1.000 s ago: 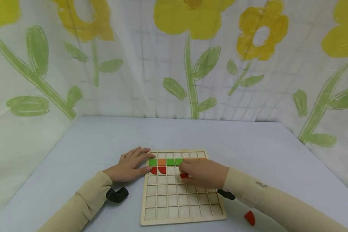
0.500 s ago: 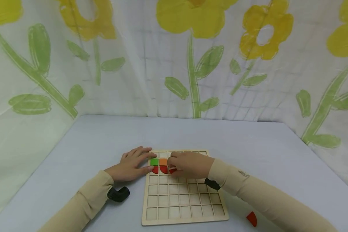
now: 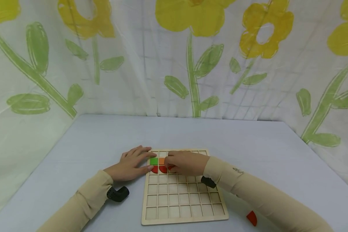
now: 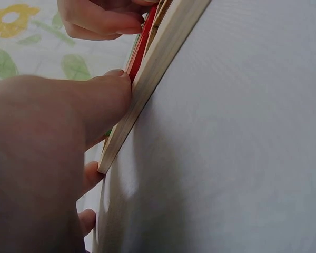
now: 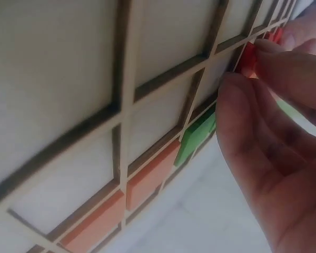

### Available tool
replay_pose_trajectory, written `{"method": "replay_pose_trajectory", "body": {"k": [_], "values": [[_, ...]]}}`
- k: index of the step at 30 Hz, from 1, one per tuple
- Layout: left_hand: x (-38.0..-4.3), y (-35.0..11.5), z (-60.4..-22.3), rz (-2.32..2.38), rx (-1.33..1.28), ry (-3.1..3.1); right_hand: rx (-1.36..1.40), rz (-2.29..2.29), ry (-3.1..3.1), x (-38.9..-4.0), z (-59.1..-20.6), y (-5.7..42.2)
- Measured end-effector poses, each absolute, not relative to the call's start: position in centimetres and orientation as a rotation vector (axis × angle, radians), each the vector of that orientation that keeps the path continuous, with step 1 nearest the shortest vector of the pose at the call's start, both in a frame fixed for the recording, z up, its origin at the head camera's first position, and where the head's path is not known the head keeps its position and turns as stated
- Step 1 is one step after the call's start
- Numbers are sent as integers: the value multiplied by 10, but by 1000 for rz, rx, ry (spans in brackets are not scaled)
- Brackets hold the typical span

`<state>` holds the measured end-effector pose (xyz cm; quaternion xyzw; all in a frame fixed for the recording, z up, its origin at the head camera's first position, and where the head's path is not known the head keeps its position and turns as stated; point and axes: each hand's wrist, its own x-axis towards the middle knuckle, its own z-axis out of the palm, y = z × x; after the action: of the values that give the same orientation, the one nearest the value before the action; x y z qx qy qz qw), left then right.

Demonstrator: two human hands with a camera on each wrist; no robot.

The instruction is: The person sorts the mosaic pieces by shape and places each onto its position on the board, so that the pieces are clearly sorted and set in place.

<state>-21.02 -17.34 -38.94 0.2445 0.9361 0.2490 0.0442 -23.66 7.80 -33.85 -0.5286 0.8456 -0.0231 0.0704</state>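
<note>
A wooden grid board [image 3: 185, 221] lies on the table. At its upper left corner my left hand [image 3: 130, 166] rests with fairly straight fingers, the thumb touching its edge by a red quarter-circle tile [image 3: 155, 169]. A second red tile [image 3: 163, 169] sits in the cell to the right. Over the third cell of that row, my right hand [image 3: 188, 162] pinches another red quarter-circle tile [image 5: 247, 59] between thumb and finger. Above the red row are a green square tile [image 3: 153, 161] and an orange one [image 3: 161, 161]; the head view hides the rest of that row behind my right hand.
A loose red quarter-circle tile [image 3: 252, 218] lies on the table [image 3: 110, 138], right of the board and near my right sleeve [image 3: 258, 190]. Behind the table hangs a curtain [image 3: 150, 64] printed with flowers. Black wrist cameras sit at both wrists.
My right hand has moved left and slightly up across the board, carrying the red quarter-circle tile to the third cell beside the other red ones. My left hand has stayed put.
</note>
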Motion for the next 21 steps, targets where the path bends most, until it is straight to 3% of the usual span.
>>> {"method": "replay_pose_trajectory", "body": {"k": [15, 21], "values": [[-210, -173, -388, 763, 741, 2861, -1661, -28, 2564, -240, -339, 90], [-210, -173, -389, 765, 757, 2864, -1668, 1, 2695, -223, -321, 122]]}}
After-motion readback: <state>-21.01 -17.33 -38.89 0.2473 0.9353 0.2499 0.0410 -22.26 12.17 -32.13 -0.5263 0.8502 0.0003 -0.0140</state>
